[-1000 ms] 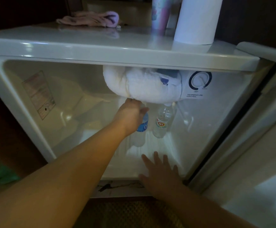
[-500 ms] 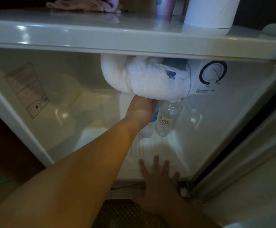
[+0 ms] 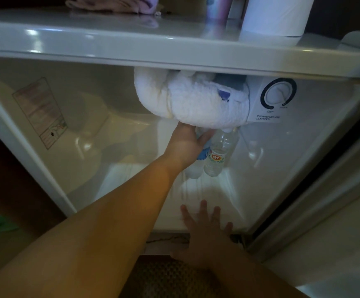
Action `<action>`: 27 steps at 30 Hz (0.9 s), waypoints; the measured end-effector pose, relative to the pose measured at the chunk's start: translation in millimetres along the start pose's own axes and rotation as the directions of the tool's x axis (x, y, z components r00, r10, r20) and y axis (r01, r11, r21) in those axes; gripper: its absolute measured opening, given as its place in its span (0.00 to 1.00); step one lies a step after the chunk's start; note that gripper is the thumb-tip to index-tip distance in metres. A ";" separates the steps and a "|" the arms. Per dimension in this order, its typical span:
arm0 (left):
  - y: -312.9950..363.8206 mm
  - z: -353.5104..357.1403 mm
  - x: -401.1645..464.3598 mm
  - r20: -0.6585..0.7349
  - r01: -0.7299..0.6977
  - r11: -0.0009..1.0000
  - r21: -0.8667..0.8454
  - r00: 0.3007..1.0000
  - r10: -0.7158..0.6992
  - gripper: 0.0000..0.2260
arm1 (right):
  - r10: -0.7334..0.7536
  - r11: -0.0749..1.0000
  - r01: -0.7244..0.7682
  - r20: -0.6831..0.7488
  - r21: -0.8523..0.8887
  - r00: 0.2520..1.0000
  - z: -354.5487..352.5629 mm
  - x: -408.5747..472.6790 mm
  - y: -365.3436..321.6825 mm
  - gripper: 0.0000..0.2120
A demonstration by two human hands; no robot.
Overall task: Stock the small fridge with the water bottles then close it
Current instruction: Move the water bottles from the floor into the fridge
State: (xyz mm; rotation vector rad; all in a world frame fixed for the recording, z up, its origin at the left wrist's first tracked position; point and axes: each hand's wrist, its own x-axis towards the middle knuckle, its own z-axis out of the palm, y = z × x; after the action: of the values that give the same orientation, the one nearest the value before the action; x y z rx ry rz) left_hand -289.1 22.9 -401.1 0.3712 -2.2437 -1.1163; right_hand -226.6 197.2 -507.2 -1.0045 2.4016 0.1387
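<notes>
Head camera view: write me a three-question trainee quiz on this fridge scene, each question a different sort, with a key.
1. True or false: the fridge door is shut.
2. Multiple choice: the left hand grips
A. the temperature dial
B. the blue-labelled water bottle
C. the paper towel roll
3. Fill in: the right hand lies with fingers spread on the fridge's front ____ edge.

Key
1. False; the fridge stands open.
2. B; it stands beside the clear water bottle, under the frost-caked freezer box.
3. bottom
</notes>
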 end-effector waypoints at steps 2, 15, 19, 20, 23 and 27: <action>-2.8 -1.7 -3.8 -0.022 0.028 0.999 0.023 0.999 -0.027 0.24 | 0.004 1.000 -0.004 0.025 0.011 1.000 -3.8 0.7 0.4 0.53; -15.8 -148.3 -168.9 0.225 0.148 0.923 0.356 0.945 -0.239 0.06 | -0.264 0.962 0.233 -0.259 -0.144 0.929 -33.4 5.3 -47.6 0.23; -3.3 -245.0 -254.7 0.151 0.251 0.883 0.396 0.931 -0.333 0.07 | -0.779 0.620 0.699 -0.389 -0.357 0.492 -26.0 -4.4 -117.0 0.14; -1.8 -266.9 -276.7 0.072 0.296 0.860 0.415 0.932 -0.355 0.08 | -0.844 0.519 0.769 -0.367 -0.374 0.391 -19.6 -9.5 -135.2 0.13; -6.5 -322.8 -349.4 -0.215 0.468 0.732 0.495 0.882 -0.419 0.10 | -0.954 0.278 0.882 -0.215 -0.381 0.207 10.2 -21.5 -189.0 0.13; -13.8 -366.0 -458.6 -0.488 0.738 0.512 0.440 0.675 -0.553 0.12 | -0.974 0.174 0.935 0.086 -0.310 0.210 51.4 -39.2 -258.9 0.19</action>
State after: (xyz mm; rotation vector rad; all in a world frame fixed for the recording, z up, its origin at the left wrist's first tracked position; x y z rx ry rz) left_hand 297.4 9.0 -419.2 1.6838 -2.1612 -0.5179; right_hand -3.5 50.8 -504.0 -2.5772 1.3309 -0.0520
